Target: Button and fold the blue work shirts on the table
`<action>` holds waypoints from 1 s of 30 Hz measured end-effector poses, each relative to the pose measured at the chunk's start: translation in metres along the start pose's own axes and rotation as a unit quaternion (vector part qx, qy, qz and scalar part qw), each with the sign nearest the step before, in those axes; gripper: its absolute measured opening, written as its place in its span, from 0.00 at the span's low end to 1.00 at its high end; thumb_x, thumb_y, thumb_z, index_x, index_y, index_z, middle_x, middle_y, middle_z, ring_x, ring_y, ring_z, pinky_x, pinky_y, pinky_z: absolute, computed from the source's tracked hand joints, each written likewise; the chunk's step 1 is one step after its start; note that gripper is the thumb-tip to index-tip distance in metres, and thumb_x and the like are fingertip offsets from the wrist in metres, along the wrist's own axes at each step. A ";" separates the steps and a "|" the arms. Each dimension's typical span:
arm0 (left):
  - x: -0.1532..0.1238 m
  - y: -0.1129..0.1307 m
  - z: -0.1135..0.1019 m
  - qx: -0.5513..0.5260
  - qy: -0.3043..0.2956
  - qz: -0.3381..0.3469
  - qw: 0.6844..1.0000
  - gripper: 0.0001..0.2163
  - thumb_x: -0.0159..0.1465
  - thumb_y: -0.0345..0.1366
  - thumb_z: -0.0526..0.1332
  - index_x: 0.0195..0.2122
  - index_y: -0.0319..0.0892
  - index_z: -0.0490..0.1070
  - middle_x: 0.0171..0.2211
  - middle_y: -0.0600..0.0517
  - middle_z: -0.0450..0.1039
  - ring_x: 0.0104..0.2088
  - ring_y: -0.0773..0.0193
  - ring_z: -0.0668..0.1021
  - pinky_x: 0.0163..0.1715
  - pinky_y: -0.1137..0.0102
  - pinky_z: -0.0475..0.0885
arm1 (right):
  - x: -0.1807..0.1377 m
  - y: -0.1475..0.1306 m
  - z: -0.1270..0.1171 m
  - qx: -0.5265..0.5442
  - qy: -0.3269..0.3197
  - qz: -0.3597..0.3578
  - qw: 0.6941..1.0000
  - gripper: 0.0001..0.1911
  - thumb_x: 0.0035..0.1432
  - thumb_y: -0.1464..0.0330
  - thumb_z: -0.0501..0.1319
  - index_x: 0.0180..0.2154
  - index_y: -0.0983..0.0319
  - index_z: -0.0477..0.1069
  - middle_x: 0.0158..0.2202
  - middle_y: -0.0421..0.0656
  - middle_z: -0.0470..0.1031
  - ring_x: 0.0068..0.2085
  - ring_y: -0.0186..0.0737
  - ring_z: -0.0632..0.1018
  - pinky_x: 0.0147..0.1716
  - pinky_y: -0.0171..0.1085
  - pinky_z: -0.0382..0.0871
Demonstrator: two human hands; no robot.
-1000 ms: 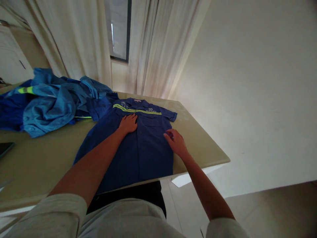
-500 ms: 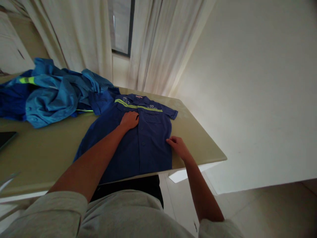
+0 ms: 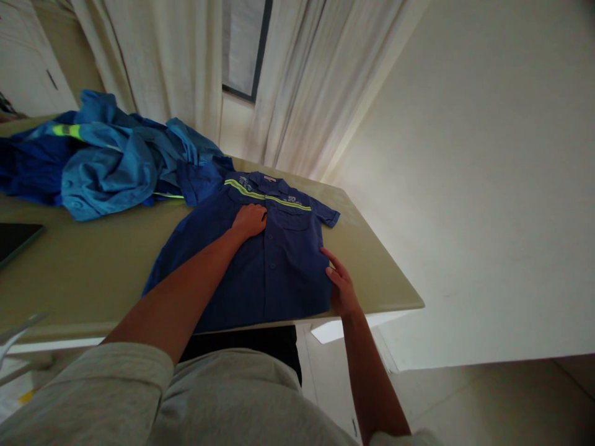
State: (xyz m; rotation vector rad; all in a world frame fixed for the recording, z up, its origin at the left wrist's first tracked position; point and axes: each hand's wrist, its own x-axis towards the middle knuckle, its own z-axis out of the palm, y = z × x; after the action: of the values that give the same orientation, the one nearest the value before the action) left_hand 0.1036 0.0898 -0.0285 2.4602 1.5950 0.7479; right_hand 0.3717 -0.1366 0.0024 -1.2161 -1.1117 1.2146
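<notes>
It looks like a room in a home, though an office is possible: long pale curtains (image 3: 171, 74) flank a dark-framed window (image 3: 242, 46), a plain wall (image 3: 488, 198) meets a tiled floor (image 3: 493, 406), and a white door or cupboard (image 3: 28, 59) stands beyond the bench (image 3: 376, 272).

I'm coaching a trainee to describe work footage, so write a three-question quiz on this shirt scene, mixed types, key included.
1. Multiple choice: where on the navy short-sleeved shirt is the left hand?
A) On a sleeve
B) On the front, below the chest stripe
C) At the bottom hem

2. True or false: the right hand is at the shirt's side edge.

3. Fill in the blank: the crumpled heap of blue garments lies to the person's ____ of the shirt's chest.

Key: 1. B; 2. true; 3. left.
</notes>
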 end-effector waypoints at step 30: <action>-0.001 0.001 -0.003 0.052 -0.018 0.014 0.998 0.17 0.72 0.37 0.51 0.48 0.40 0.79 0.50 0.39 0.80 0.51 0.47 0.79 0.51 0.57 0.70 | -0.031 -0.020 -0.032 -0.179 0.128 -0.044 0.975 0.42 0.52 0.53 0.73 0.65 0.53 0.64 0.32 0.32 0.69 0.23 0.29 0.68 0.21 0.31 0.60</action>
State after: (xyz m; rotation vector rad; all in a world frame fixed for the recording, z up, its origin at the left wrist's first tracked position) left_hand 0.1027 0.0879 -0.0258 2.5582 1.6291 0.6359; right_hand 0.4025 -0.1692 0.0214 -1.5300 -1.2070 0.7825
